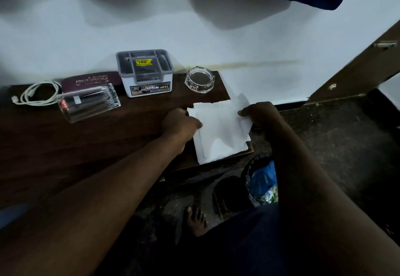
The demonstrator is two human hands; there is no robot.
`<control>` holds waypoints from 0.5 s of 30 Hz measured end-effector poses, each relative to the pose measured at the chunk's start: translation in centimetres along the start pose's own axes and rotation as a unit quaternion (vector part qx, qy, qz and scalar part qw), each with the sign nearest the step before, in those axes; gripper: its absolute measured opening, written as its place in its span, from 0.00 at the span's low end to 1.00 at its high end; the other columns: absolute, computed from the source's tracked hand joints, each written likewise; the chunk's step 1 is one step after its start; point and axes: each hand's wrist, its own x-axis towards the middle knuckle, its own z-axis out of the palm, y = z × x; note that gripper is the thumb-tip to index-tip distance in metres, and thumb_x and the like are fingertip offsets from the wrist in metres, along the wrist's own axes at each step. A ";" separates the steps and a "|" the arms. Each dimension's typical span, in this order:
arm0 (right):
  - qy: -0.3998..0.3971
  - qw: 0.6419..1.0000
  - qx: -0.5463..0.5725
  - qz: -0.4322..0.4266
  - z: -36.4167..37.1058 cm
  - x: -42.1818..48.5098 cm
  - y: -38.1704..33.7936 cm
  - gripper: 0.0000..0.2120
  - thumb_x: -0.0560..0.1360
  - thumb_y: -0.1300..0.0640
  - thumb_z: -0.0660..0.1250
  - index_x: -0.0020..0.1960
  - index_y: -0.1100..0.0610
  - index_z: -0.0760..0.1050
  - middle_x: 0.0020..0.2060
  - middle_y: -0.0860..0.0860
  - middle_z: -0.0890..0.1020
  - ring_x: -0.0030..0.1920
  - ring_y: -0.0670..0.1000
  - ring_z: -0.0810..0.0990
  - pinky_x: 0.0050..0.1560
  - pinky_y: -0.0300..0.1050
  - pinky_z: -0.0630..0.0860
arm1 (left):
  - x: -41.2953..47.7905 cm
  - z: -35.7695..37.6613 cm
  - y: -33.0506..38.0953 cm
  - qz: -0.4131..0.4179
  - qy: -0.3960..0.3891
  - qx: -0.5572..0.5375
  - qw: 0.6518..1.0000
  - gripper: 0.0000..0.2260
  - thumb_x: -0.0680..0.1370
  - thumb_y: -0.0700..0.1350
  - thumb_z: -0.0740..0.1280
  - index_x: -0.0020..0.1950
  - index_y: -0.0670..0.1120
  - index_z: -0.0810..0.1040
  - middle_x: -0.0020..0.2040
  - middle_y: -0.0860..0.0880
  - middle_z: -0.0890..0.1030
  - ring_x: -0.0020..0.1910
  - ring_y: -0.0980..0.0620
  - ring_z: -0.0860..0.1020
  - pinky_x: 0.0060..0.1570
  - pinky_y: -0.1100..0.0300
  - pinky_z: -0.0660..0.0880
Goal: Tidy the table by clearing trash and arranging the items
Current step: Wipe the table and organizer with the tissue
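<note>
A stack of white paper sheets point(220, 130) lies at the right end of the dark wooden table point(86, 146), hanging slightly over its edge. My left hand point(180, 124) pinches the stack's left edge. My right hand point(263, 115) grips its right edge, fingers curled round the paper. Along the back of the table stand a white and grey organiser box point(147, 74), a glass ashtray point(200, 79), a maroon spectacle case point(91, 81), a clear pen pack point(88, 102) and a coiled white cable point(36, 95).
A black bin point(259, 182) with a blue bag and scraps inside stands on the floor below the table's right end. My bare foot point(195, 221) is beside it. A white wall rises behind the table, and a brown wooden frame point(357, 72) slants at the right.
</note>
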 end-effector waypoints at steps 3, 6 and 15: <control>-0.032 0.999 -0.026 0.008 0.3 -0.3 0.3 0.21 0.68 0.56 0.82 0.54 0.66 0.80 0.50 0.60 0.84 0.46 0.58 0.84 0.45 0.52 0.83 | 0.3 -0.1 -0.2 -0.008 -0.006 -0.028 1.000 0.10 0.71 0.40 0.78 0.38 0.45 0.77 0.47 0.42 0.86 0.39 0.47 0.82 0.35 0.58 0.77; -0.036 0.999 -0.037 -0.003 0.4 -0.7 -0.1 0.19 0.69 0.60 0.81 0.55 0.66 0.80 0.50 0.60 0.84 0.45 0.58 0.84 0.44 0.53 0.84 | 0.2 -0.1 -0.1 -0.044 -0.025 -0.093 0.994 0.09 0.73 0.42 0.77 0.39 0.46 0.78 0.46 0.44 0.86 0.44 0.45 0.85 0.38 0.54 0.81; -0.119 0.992 0.002 0.047 1.2 -1.7 -0.3 0.22 0.72 0.65 0.77 0.64 0.68 0.78 0.57 0.62 0.83 0.56 0.64 0.83 0.60 0.63 0.80 | -0.7 -0.4 0.5 -0.060 -0.054 -0.094 0.992 0.13 0.72 0.42 0.79 0.52 0.40 0.83 0.52 0.42 0.87 0.51 0.39 0.85 0.55 0.40 0.80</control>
